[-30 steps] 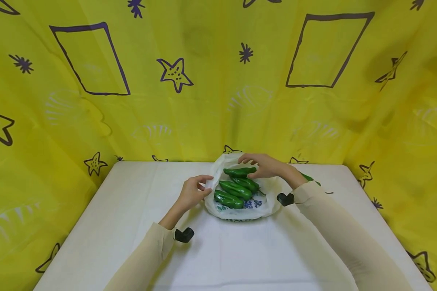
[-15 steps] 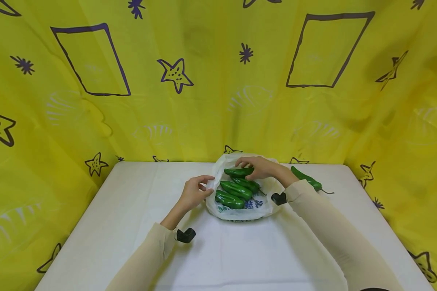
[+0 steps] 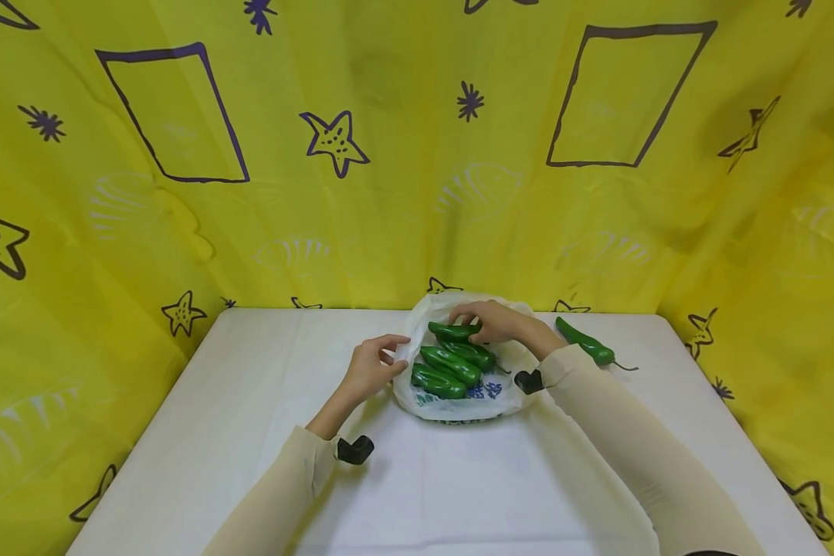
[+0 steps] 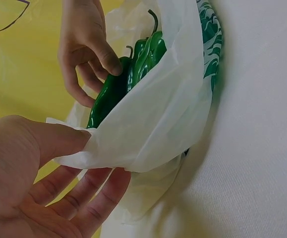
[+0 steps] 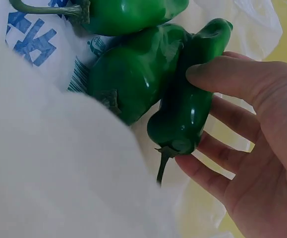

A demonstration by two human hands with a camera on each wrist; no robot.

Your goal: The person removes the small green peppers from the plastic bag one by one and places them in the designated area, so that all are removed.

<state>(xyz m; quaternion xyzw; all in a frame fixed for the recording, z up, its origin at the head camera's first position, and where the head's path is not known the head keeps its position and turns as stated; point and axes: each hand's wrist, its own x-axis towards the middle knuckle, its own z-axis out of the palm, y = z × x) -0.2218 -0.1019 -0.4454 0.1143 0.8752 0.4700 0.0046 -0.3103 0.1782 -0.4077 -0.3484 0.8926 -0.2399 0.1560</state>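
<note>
A white plastic bag [image 3: 417, 315] lies with its mouth spread on the table, several green peppers [image 3: 446, 381] side by side inside it. My left hand [image 3: 368, 369] pinches the bag's left rim; in the left wrist view the thumb lies over the plastic [image 4: 148, 129] and the fingers under it. Inside the bag, my right hand [image 3: 498, 320] grips the farthest green pepper [image 5: 189, 106], thumb on one side and fingers along the other. That pepper still lies against its neighbour [image 5: 138, 69]. Part of the bag hides stems in the right wrist view.
One more green pepper [image 3: 587, 342] lies on the white tabletop [image 3: 417, 494], right of the bag and beyond the right sleeve. A yellow patterned curtain [image 3: 403, 216] stands behind and at both sides of the table.
My right hand has moved slightly left and down onto the farthest pepper and taken hold of it. The shifting forearm has uncovered the pepper outside the bag. The left hand stays nearly still.
</note>
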